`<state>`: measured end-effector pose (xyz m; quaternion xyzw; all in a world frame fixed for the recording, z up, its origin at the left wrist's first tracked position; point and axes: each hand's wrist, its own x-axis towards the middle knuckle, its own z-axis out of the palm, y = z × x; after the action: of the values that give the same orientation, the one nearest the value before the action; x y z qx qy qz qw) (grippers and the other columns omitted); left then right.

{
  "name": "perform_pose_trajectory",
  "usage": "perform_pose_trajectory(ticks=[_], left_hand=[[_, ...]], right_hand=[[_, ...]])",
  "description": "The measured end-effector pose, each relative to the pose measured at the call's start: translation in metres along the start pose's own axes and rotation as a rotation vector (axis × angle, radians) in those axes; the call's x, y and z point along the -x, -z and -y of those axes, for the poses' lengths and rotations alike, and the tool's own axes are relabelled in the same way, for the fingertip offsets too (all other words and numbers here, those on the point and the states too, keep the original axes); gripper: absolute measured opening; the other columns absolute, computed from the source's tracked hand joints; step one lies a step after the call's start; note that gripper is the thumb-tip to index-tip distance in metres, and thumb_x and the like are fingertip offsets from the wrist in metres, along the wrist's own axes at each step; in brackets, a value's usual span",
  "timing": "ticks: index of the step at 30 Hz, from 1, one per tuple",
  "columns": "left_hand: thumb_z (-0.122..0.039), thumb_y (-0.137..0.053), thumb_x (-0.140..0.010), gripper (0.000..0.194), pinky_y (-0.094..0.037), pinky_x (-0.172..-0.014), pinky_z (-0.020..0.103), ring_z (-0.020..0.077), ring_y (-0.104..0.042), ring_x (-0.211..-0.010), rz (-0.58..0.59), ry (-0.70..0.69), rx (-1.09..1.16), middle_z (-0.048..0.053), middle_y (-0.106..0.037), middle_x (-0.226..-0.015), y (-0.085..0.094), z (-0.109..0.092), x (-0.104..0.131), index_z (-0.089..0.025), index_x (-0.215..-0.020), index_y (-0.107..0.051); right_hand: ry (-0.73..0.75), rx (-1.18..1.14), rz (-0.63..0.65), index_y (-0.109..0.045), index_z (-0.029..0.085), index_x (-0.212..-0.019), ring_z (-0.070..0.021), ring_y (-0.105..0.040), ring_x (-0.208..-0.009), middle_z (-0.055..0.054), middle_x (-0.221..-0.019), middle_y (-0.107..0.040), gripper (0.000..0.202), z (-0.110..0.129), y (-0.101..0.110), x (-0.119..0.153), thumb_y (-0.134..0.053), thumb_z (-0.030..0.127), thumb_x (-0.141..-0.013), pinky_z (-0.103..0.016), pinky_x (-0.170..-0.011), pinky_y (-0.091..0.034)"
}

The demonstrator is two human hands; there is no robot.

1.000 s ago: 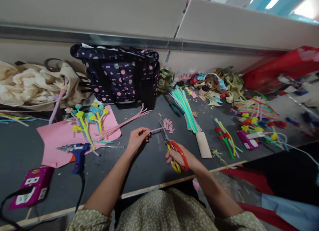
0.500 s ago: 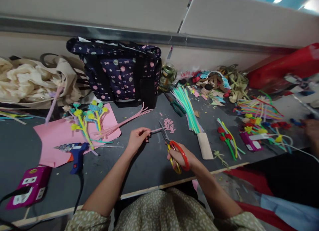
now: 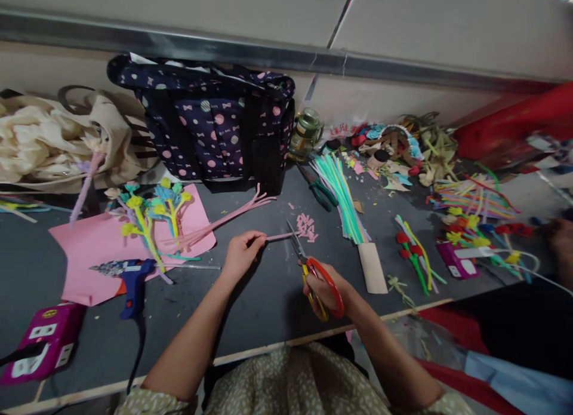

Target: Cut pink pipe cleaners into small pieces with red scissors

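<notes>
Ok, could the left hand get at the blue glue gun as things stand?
Probably yes: the blue glue gun lies on the same side as the left hand, with bare tabletop between, though that hand is holding a pink strip.

No legible text (bag lettering (image 3: 210,121) too small)

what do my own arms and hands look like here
Both hands, left and right, are bare, with no gloves. Short or pushed-up sleeves, olive green with small pale speckles, leave the forearms uncovered.
</notes>
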<state>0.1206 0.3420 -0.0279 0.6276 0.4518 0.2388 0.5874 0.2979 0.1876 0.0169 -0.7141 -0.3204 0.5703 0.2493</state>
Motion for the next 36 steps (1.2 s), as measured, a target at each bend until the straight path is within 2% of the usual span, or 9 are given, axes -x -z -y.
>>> perform_pose_trajectory(ticks=[6, 10, 18, 23, 26, 29, 32, 36], left_hand=[[-0.041, -0.059, -0.08, 0.03, -0.039, -0.05, 0.022, 0.0118, -0.053, -0.055, -0.021, -0.073, -0.191, 0.005, -0.068, -0.079, 0.01, -0.002, -0.002, -0.016, -0.089, -0.072], [-0.04, -0.058, -0.08, 0.027, -0.038, -0.05, 0.022, 0.0123, -0.052, -0.056, -0.019, -0.083, -0.213, 0.004, -0.067, -0.074, 0.011, -0.002, -0.002, -0.017, -0.083, -0.071], [-0.043, -0.061, -0.077, 0.03, -0.034, -0.044, 0.021, 0.0088, -0.044, -0.044, -0.046, -0.046, 0.0, -0.002, -0.056, -0.059, 0.012, 0.004, -0.005, -0.015, -0.082, -0.068], [-0.044, -0.064, -0.075, 0.03, -0.036, -0.043, 0.02, 0.0084, -0.043, -0.047, -0.084, -0.056, 0.101, -0.003, -0.052, -0.059, 0.009, 0.002, -0.004, -0.015, -0.079, -0.066], [-0.046, -0.065, -0.073, 0.032, -0.036, -0.042, 0.019, 0.0092, -0.044, -0.05, -0.08, -0.06, 0.124, -0.003, -0.051, -0.06, 0.006, 0.002, -0.003, -0.015, -0.077, -0.065], [-0.048, -0.065, -0.073, 0.034, -0.036, -0.042, 0.018, 0.0089, -0.043, -0.05, -0.067, -0.073, 0.129, -0.002, -0.051, -0.059, 0.003, 0.004, -0.003, -0.014, -0.077, -0.065], [-0.05, -0.064, -0.073, 0.037, -0.035, -0.043, 0.019, 0.0085, -0.042, -0.049, -0.057, -0.076, 0.141, -0.003, -0.05, -0.058, 0.0, 0.005, -0.002, -0.014, -0.077, -0.065], [-0.052, -0.065, -0.072, 0.038, -0.033, -0.043, 0.019, 0.0082, -0.041, -0.047, -0.047, -0.079, 0.15, -0.003, -0.048, -0.054, -0.003, 0.004, -0.001, -0.014, -0.075, -0.064]], right_hand=[[0.039, -0.002, 0.002, -0.051, 0.019, -0.1, -0.0132, -0.059, -0.037, 0.003, -0.065, -0.06, 0.023, -0.005, -0.004, -0.002, -0.044, 0.03, -0.081, -0.018, -0.032, -0.039], [0.025, 0.024, -0.04, -0.048, 0.021, -0.115, -0.0125, -0.055, -0.034, 0.007, -0.057, -0.054, 0.036, -0.006, -0.008, -0.007, -0.044, 0.031, -0.08, -0.018, -0.032, -0.039], [0.071, 0.081, -0.036, -0.049, 0.02, -0.119, -0.0124, -0.06, -0.038, 0.006, -0.059, -0.057, 0.04, -0.014, -0.008, -0.014, -0.044, 0.03, -0.08, -0.017, -0.035, -0.04], [0.011, -0.119, -0.044, -0.04, 0.016, -0.13, -0.0175, -0.067, -0.051, 0.004, -0.062, -0.059, 0.055, -0.015, -0.011, -0.013, -0.048, 0.029, -0.077, -0.02, -0.039, -0.043], [-0.013, -0.281, -0.028, -0.035, 0.014, -0.133, -0.0188, -0.07, -0.063, 0.001, -0.068, -0.063, 0.063, -0.009, -0.008, -0.005, -0.051, 0.027, -0.073, -0.024, -0.051, -0.051], [-0.007, -0.338, -0.026, -0.038, 0.014, -0.132, -0.0187, -0.07, -0.076, -0.003, -0.076, -0.066, 0.064, -0.003, -0.001, 0.004, -0.053, 0.024, -0.07, -0.027, -0.063, -0.054], [0.0, -0.284, -0.073, -0.039, 0.016, -0.131, -0.0209, -0.069, -0.082, -0.004, -0.081, -0.067, 0.066, -0.001, 0.006, 0.01, -0.054, 0.022, -0.068, -0.026, -0.059, -0.053], [0.048, -0.2, -0.048, -0.038, 0.017, -0.132, -0.0231, -0.069, -0.082, -0.005, -0.084, -0.067, 0.064, -0.011, 0.01, 0.011, -0.054, 0.027, -0.071, -0.024, -0.048, -0.049]])
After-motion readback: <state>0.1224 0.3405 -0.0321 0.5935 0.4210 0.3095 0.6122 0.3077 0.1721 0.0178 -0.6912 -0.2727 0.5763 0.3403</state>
